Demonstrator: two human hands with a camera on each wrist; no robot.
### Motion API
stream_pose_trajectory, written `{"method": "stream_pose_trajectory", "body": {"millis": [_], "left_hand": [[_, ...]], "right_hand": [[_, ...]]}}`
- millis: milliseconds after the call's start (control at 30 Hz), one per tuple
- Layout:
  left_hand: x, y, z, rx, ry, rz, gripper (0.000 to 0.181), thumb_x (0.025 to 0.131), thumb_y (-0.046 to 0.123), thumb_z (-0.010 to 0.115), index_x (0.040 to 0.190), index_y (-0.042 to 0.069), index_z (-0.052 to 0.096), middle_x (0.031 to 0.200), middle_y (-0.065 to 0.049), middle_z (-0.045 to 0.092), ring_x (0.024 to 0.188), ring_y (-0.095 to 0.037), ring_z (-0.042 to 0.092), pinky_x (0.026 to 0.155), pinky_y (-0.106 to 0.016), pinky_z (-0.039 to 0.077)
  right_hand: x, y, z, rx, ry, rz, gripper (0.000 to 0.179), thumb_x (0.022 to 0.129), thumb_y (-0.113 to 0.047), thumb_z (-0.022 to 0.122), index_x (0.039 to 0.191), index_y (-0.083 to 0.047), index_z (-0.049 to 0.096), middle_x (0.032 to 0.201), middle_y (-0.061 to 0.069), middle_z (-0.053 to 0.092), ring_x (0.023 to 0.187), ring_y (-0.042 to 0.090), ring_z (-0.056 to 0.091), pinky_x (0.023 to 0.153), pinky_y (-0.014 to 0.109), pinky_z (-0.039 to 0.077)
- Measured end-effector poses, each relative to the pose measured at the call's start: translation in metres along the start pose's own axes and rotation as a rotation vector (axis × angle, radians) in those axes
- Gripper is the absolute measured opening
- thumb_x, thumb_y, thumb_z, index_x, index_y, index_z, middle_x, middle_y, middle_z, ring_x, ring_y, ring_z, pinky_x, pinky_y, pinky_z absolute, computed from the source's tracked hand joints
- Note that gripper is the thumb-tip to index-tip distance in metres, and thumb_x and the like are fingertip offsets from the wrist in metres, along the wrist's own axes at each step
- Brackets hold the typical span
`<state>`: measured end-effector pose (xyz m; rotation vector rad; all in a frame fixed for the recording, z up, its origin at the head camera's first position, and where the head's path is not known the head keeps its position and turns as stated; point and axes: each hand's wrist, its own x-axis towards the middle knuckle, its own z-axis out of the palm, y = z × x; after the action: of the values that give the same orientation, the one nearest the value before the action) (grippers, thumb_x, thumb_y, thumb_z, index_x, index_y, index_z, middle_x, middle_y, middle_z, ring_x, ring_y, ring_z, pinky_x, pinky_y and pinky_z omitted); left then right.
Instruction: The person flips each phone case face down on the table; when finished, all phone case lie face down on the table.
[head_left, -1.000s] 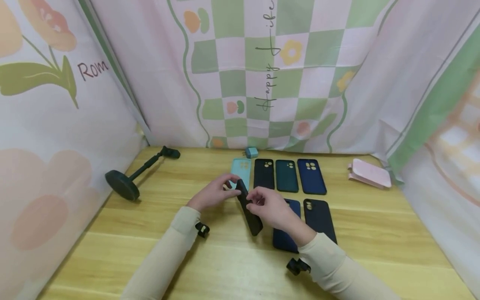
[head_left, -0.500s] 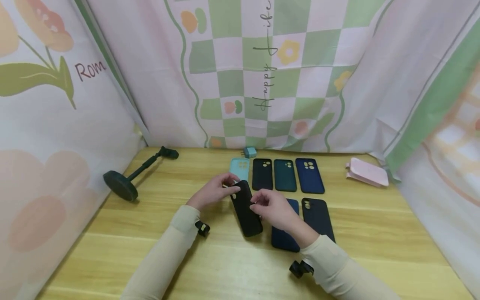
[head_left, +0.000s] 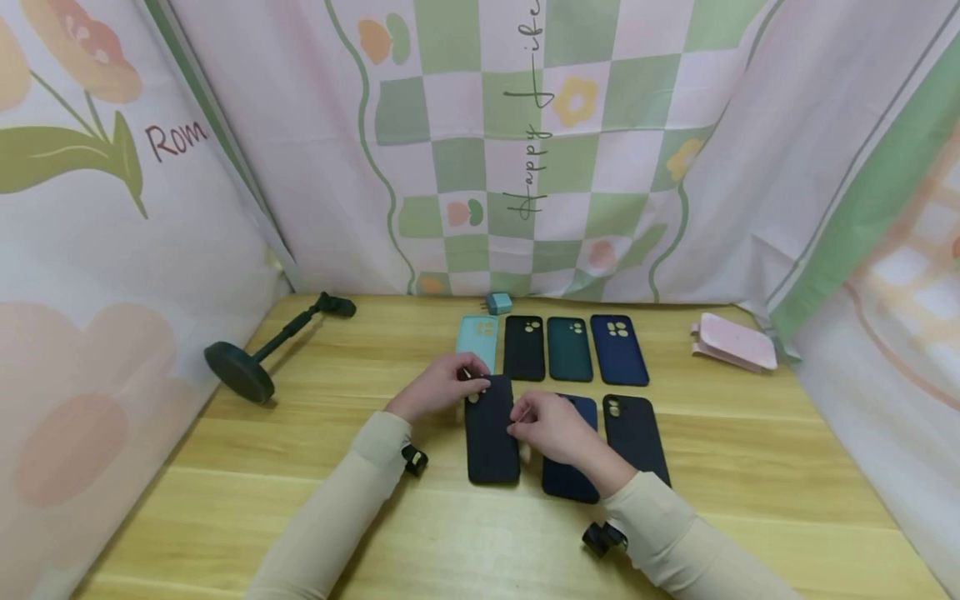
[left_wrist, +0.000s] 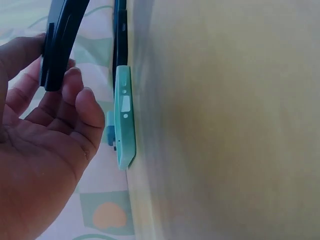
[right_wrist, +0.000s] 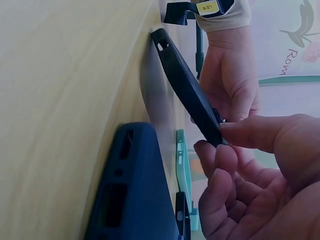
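A black phone case [head_left: 492, 437] is tilted low over the table, its back with the camera cutouts facing up. My left hand [head_left: 442, 387] pinches its upper end, thumb on top; the left wrist view shows the fingers curled beneath the case [left_wrist: 62, 42]. At the case's right long edge, my right hand [head_left: 551, 425] pinches with thumb and fingertips, seen close up in the right wrist view around the case [right_wrist: 187, 87]. A blue phone case [head_left: 566, 467] lies partly hidden under the right hand, and another black case [head_left: 637, 437] lies beside it.
Behind the hands lies a row of phone cases: light teal [head_left: 476, 342], black [head_left: 524, 350], dark green [head_left: 570, 350] and navy [head_left: 621, 354]. A blue charger plug [head_left: 498, 303] sits behind them. A dark round-based stand [head_left: 240, 372] is at left, a pink folded holder [head_left: 735, 342] at right.
The black phone case has turned from nearly edge-on to showing its back, and its lower end has come down slightly. Both hands have shifted a little toward me and stay on it.
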<state>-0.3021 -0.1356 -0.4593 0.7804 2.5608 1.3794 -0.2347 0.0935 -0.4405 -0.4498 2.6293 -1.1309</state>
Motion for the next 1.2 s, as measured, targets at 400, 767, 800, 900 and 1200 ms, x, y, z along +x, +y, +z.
{"method": "stream_pose_trajectory", "body": {"millis": [400, 767, 800, 900, 1200], "left_hand": [[0.005, -0.006, -0.004, 0.083, -0.125, -0.072, 0.02, 0.095, 0.03, 0.067, 0.111, 0.018, 0.07, 0.101, 0.008, 0.066, 0.093, -0.009, 0.061, 0.083, -0.03, 0.05], [0.004, -0.006, -0.004, 0.151, -0.221, -0.135, 0.025, 0.097, 0.036, 0.063, 0.115, 0.02, 0.069, 0.106, 0.013, 0.066, 0.099, -0.007, 0.059, 0.086, -0.029, 0.048], [0.004, -0.005, -0.004, 0.161, -0.227, -0.135, 0.026, 0.097, 0.037, 0.062, 0.116, 0.02, 0.069, 0.106, 0.013, 0.066, 0.1, -0.007, 0.059, 0.087, -0.029, 0.048], [0.004, -0.003, -0.005, 0.194, -0.238, -0.133, 0.028, 0.097, 0.04, 0.061, 0.116, 0.021, 0.069, 0.109, 0.013, 0.065, 0.101, -0.006, 0.058, 0.089, -0.029, 0.047], [0.01, -0.004, -0.025, 0.13, -0.184, -0.136, 0.031, 0.099, 0.037, 0.058, 0.118, 0.014, 0.068, 0.104, 0.008, 0.064, 0.092, -0.011, 0.06, 0.078, -0.032, 0.05]], "right_hand": [[0.012, 0.001, 0.001, -0.047, -0.139, 0.006, 0.012, 0.092, -0.026, 0.069, 0.094, -0.015, 0.065, 0.083, -0.005, 0.066, 0.069, 0.013, 0.06, 0.065, 0.035, 0.047], [0.017, 0.002, -0.006, -0.107, -0.176, 0.0, 0.011, 0.092, -0.028, 0.07, 0.093, -0.017, 0.066, 0.083, -0.005, 0.064, 0.071, 0.012, 0.059, 0.063, 0.035, 0.048], [0.018, 0.002, -0.007, -0.11, -0.176, 0.002, 0.011, 0.091, -0.028, 0.07, 0.093, -0.018, 0.066, 0.082, -0.006, 0.064, 0.071, 0.012, 0.058, 0.063, 0.035, 0.047], [0.021, 0.001, -0.01, -0.116, -0.17, -0.001, 0.01, 0.09, -0.026, 0.071, 0.091, -0.018, 0.066, 0.082, -0.005, 0.064, 0.07, 0.013, 0.058, 0.062, 0.034, 0.047], [0.053, 0.006, -0.016, 0.048, -0.123, -0.066, 0.015, 0.093, -0.021, 0.068, 0.103, -0.01, 0.067, 0.083, 0.002, 0.064, 0.067, 0.021, 0.061, 0.058, 0.035, 0.049]]}}
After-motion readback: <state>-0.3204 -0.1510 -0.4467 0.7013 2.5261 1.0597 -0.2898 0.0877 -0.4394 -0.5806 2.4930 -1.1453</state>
